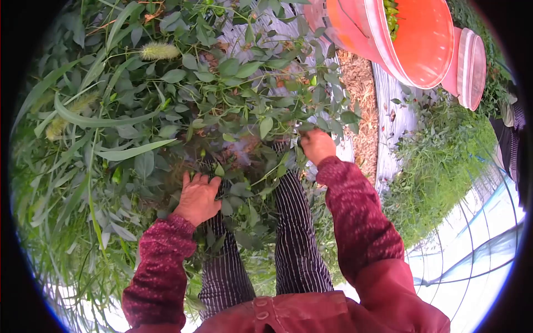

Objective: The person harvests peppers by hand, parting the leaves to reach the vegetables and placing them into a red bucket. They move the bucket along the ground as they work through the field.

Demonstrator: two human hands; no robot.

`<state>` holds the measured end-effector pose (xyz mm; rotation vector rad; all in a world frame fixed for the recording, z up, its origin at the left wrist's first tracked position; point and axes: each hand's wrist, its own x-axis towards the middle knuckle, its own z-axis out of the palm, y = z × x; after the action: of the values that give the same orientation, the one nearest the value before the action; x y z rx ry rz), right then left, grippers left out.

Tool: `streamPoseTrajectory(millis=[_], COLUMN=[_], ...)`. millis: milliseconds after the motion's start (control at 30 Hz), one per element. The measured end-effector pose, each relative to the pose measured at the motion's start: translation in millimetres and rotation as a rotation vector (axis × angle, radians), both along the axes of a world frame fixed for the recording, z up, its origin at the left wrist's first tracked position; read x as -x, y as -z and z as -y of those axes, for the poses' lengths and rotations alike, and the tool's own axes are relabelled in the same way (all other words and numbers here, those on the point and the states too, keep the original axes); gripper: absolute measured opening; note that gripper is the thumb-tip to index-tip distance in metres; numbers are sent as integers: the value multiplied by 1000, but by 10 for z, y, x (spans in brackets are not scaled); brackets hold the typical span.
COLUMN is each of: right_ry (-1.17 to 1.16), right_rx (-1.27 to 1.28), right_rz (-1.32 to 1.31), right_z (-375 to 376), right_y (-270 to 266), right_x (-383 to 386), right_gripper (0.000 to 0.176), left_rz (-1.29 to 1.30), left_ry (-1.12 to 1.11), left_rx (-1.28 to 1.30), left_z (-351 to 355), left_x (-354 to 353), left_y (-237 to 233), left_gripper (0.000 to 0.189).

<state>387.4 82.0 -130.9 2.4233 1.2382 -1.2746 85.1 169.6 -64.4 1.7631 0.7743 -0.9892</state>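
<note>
Among the leafy pepper plants (244,105), my left hand (198,197) reaches low with its fingers apart, the fingertips at the foliage beside my left leg. My right hand (317,145) is higher up at the right side of the plants. Its fingers are curled in against the leaves and stems, and I cannot tell what is between them. A small green pepper (313,81) hangs above that hand. Both sleeves are dark red, and my striped trousers (297,233) stand between the plants.
A red bucket (425,50) with green peppers (391,19) inside lies tilted at the upper right. A second bucket (471,69) is beside it. Dry mulch (358,111) runs between pale plastic sheets. Tall grass (72,183) crowds the left. Part of another person (515,133) shows at the right edge.
</note>
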Motion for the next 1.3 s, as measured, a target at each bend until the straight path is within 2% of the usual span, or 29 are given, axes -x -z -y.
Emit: streamPoseTrajectory(millis=[33, 67, 133, 167, 200, 267, 333, 400, 433, 467, 533, 567, 600, 667, 733, 800, 867, 933, 967, 1067, 1100, 1133, 1200, 1233, 1267, 1300], right_ry=[-303, -306, -577, -527, -526, -515, -523, -504, -504, -505, -514, -546, -548, -452, -469, -67, 26, 201, 349, 454, 251, 258, 170, 59, 59, 32], right_rx=[131, 129, 225, 447, 452, 42, 30, -77, 58, 49, 439, 222, 217, 143, 254, 198, 283, 421, 358, 482, 485, 489, 526, 483, 480, 583], right_rz=[40, 31, 127, 118, 107, 91, 21, -232, -296, -307, -325, -373, -377, -419, -459, -544, -612, -771, -897, -888, -804, -811, -468, -290, -288, -316], right_z=[-67, -119, -214, -336, -323, -244, -117, -86, -105, -158, -189, -76, -66, -85, -92, 44, -102, -42, 99, 167, 284, 409, 512, 461, 468, 504], right_y=[69, 140, 187, 186, 261, 368, 508, 553, 498, 488, 476, 504, 438, 221, 67, -114, -317, -376, -342, -481, -423, -384, -384, -514, -486, -439], right_x=[0, 15, 112, 138, 131, 54, -17, 5, -10, 1, 56, 29, 45, 67, 51, 30, -55, -134, -157, -192, -196, -204, -206, -181, -221, -306], right_gripper=[23, 23, 41, 53, 53, 50, 56, 61, 61, 61, 59, 53, 53, 40, 40, 39, 37, 37, 37, 38, 43, 43, 49, 51, 51, 49], left_rz=[-5, 15, 22, 51, 83, 77, 75, 80, 70, 75, 66, 110, 157, 177, 251, 308, 374, 319, 204, 79, 75, 87, 99, 132, 168, 169], left_ry=[-4, -14, -12, 23, 56, 70, 85, 43, 45, 61, 82, 103, 121, 74, -125, -115, -103, -120, -89, -163, -155, -177, -201, -203, -205, -205], left_rx=[-4, -8, 7, -30, -68, -75, -100, -101, -107, -113, -117, -172, -231, -287, -406, -443, -508, -157, -98, 38, 40, 8, -24, -50, -78, -79], left_z=[-2, 10, 57, 68, 78, 93, 69, 49, 34, 21, -21, -39, -57, 10, 55, -13, 4, 103, 193, 433, 506, 581, 676, 700, 716, 705], left_x=[-8, -2, 26, 35, 40, 30, -7, -53, -84, -120, -212, -267, -344, -505, -713, -871, -916, -816, -706, -370, -277, -194, -85, -56, -27, -35], left_y=[35, 60, 64, 54, 45, 8, 16, 2, 3, 16, -16, -37, -47, 21, 90, 121, 114, 98, 54, -106, -141, -185, -220, -222, -207, -194], left_gripper=[54, 54, 55, 54, 54, 51, 49, 47, 47, 48, 48, 49, 50, 49, 48, 40, 34, 43, 51, 58, 58, 61, 63, 58, 52, 52])
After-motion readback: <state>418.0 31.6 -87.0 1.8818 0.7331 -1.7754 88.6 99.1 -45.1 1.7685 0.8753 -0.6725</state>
